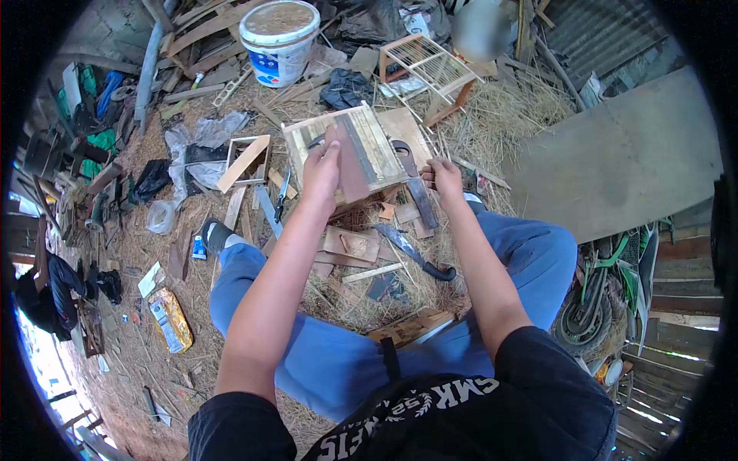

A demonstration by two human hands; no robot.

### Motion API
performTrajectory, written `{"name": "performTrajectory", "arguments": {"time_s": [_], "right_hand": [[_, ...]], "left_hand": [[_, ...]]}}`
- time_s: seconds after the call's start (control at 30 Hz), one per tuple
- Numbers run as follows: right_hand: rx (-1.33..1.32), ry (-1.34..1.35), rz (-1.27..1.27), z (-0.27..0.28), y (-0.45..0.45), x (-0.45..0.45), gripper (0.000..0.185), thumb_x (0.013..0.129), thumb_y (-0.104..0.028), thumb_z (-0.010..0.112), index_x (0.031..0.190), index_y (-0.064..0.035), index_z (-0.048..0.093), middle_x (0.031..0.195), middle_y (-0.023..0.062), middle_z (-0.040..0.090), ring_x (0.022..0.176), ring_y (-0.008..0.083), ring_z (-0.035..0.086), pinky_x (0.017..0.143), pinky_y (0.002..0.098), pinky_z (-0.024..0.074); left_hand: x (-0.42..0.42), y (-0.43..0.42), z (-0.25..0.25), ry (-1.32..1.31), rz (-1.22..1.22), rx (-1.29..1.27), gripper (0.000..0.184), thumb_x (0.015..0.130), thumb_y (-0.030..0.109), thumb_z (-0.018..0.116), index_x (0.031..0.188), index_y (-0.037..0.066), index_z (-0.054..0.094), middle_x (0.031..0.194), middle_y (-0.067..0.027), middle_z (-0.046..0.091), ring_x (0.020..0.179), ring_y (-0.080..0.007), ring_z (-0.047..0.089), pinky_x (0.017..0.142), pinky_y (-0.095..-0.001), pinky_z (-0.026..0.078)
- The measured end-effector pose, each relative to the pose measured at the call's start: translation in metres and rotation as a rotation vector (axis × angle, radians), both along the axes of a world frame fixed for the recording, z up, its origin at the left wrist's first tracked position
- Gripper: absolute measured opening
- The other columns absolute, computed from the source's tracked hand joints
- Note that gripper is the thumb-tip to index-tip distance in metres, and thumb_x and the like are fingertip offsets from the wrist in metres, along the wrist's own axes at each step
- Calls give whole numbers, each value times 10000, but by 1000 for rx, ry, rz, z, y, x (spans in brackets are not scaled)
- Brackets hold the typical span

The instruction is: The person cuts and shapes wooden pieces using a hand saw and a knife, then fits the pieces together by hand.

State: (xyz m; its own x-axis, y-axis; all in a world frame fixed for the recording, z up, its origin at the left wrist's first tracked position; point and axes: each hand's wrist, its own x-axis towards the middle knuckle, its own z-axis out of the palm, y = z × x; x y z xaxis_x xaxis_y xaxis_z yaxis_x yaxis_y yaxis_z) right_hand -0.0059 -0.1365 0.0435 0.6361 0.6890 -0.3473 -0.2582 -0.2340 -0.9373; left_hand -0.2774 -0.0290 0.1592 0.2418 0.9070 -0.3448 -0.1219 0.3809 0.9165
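Gripping a brown board (355, 170), left hand (322, 167) closed, right hand (445, 179) half-curled.

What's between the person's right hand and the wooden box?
A saw, as the head view shows, lies between the right hand and the box.

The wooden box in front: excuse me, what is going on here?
A seated person works with bare hands. The left hand holds a brown board at the top of the wooden box. The right hand is beside a handsaw; whether it pinches something small is unclear. Wood offcuts lie below.
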Motion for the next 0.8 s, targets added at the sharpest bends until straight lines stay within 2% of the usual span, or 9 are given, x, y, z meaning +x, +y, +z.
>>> {"name": "performTrajectory", "arguments": {"time_s": [0.03, 0.23, 0.3, 0.33, 0.43, 0.47, 0.63, 0.73, 0.8], "right_hand": [[-111, -44, -31, -18, -5, 18, 236, 1060, -230, 594, 1153, -40, 699, 933, 72, 741, 725, 144, 684, 599, 315, 518], [-410, -114, -50, -136, 1, 70, 170, 1002, -222, 617, 1011, -63, 678, 855, 62, 705, 641, 131, 640, 509, 319, 454], [-399, -204, 127, -148, 18, 64, 339, 973, -257, 611, 1152, 2, 738, 870, 150, 759, 741, 223, 728, 650, 406, 543], [-429, -404, 107, -148, 27, 56, 322, 958, -240, 634, 1139, 9, 730, 943, 210, 776, 867, 322, 763, 782, 445, 577], [-480, -664, 190, -161, 61, 56, 332, 938, -266, 701, 1173, -33, 729, 1039, 187, 786, 978, 353, 762, 897, 446, 591], [-497, -693, 248, -144, 70, 55, 396, 918, -259, 724, 1256, -54, 699, 1193, 223, 746, 1135, 389, 717, 993, 465, 562], [-473, -811, 315, -170, 108, 67, 537, 889, -242, 749, 1385, -90, 611, 1350, 237, 659, 1251, 386, 650, 1073, 468, 519], [-509, -821, 384, -169, 117, 68, 562, 876, -235, 768, 1397, -105, 601, 1305, 237, 687, 1207, 402, 671, 1046, 483, 533], [-553, -834, 425, -169, 115, 71, 611, 846, -247, 806, 1400, -106, 589, 1203, 232, 731, 1124, 400, 709, 991, 481, 558]], "left_hand": [[3, -2, -1, -48, -2, -19, 427, 1032, 359, 670, 1297, 25, 649, 1109, -90, 707, 1010, -193, 665, 865, -345, 516], [22, -4, -42, -6, -70, -98, 425, 1040, 261, 587, 1300, -73, 550, 1097, -145, 690, 1014, -225, 686, 868, -366, 557], [27, -10, -33, 151, -159, -83, 395, 1044, 254, 568, 1268, -71, 545, 1088, -167, 688, 913, -226, 703, 781, -359, 570], [28, -10, -31, 165, -160, -88, 395, 1044, 254, 568, 1268, -71, 545, 1088, -167, 688, 913, -226, 703, 781, -359, 570], [28, -2, -41, 296, -276, -125, 307, 1084, 284, 553, 1192, -3, 531, 1098, -135, 646, 907, -234, 704, 750, -384, 562], [27, 1, -56, 248, -246, -172, 316, 1084, 277, 550, 1234, 2, 505, 1106, -146, 650, 870, -239, 709, 746, -384, 569], [43, 5, -53, 34, -102, -452, 346, 1083, 246, 542, 1317, 12, 441, 1153, -171, 663, 879, -276, 736, 762, -394, 589], [44, 6, -62, 107, -144, -367, 382, 1052, 210, 594, 1338, -23, 494, 1159, -242, 659, 861, -278, 750, 695, -405, 600], [37, 11, -86, 336, -411, -90, 430, 1006, 148, 622, 1404, 26, 517, 1294, -257, 628, 953, -354, 758, 786, -455, 611]]}}
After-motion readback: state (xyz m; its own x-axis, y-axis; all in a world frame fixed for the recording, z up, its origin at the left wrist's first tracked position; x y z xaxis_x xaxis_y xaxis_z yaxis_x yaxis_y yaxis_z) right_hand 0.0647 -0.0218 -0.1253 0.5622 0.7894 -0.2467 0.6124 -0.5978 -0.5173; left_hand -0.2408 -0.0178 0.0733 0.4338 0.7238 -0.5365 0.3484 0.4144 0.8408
